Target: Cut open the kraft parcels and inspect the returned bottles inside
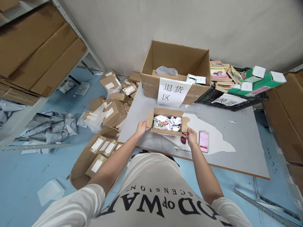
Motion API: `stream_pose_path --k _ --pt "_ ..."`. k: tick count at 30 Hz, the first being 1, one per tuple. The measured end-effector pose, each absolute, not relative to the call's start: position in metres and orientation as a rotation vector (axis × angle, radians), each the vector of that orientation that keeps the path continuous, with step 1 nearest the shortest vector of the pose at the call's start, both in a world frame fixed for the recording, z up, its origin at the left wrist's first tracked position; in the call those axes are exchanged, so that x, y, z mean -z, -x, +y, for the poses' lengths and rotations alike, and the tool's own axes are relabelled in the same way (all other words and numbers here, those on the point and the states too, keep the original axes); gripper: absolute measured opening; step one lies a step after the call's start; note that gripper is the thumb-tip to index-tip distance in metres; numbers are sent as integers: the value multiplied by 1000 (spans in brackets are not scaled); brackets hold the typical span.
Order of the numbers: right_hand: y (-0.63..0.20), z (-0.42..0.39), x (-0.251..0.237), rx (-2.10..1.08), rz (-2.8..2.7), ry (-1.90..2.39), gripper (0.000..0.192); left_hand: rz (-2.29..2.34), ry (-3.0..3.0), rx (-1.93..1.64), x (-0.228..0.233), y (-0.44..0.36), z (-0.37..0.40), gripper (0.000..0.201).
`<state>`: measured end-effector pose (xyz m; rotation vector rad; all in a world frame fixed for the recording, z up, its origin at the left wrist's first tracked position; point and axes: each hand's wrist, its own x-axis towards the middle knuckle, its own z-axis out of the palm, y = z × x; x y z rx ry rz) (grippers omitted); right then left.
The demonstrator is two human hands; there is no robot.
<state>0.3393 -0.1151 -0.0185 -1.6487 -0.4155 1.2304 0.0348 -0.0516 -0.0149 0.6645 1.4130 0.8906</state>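
A small open cardboard box [165, 133] rests near the front edge of the table, its end flaps folded outward. Crumpled white paper [174, 122] fills much of it, with a colourful printed item [160, 123] partly showing at the left. My left hand [142, 128] pinches the left flap between thumb and fingers. At the right front corner, my right hand [191, 137] grips the box by its right flap. Just left of my right fingers lies a red and black tool [183, 140], partly hidden by the box. A phone [204, 142] with a pink screen lies to the right.
Behind stands a large cardboard box [153, 90] with a paper sign. A black crate [233, 105] beside it holds books and green boxes. Taped parcels [115, 112] pile up left of the table [246, 148]. Shelving [54, 146] with grey bags is further left.
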Motion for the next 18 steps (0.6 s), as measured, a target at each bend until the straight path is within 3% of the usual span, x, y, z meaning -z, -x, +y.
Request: stream_pose_path --k 12,15,18 --pt "-343 -109 36 -1372 -268 1726 20 1284 -503 -908 24 -30 -50 20" --pt "-347 -109 31 -1267 -403 1796 31 1349 -568 -930 25 -29 -47 25" --pt "-351 -108 14 -928 -782 1964 54 1417 -735 -939 26 -27 -46 29"
